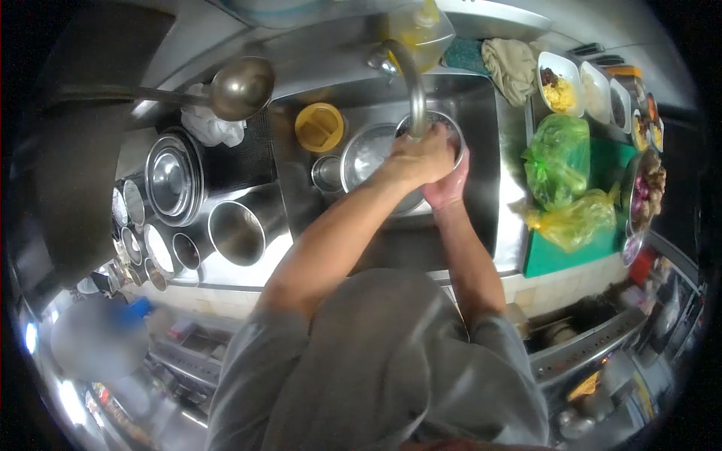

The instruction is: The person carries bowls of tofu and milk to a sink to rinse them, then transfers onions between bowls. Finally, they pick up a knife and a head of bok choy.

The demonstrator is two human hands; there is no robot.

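A round metal bowl (460, 135) is tilted under the curved faucet (415, 83), over the sink (361, 252). My right hand (451, 183) grips its outside from the lower right. My left hand (423, 158) reaches over the bowl's opening with curled fingers; whether anything is in them is hidden. Just beneath and to the left, a wider metal basin (365, 154) sits in the sink, partly covered by my left forearm. Left of that are a small metal cup (326, 173) and a yellow divided container (319, 127).
Stacked metal bowls (171, 179), a deep pot (237, 233) and a large ladle (242, 89) are on the left. To the right, green (558, 161) and yellow plastic bags (575, 219) lie on a green cutting board (553, 259). A yellow liquid jug (425, 37) stands behind the faucet.
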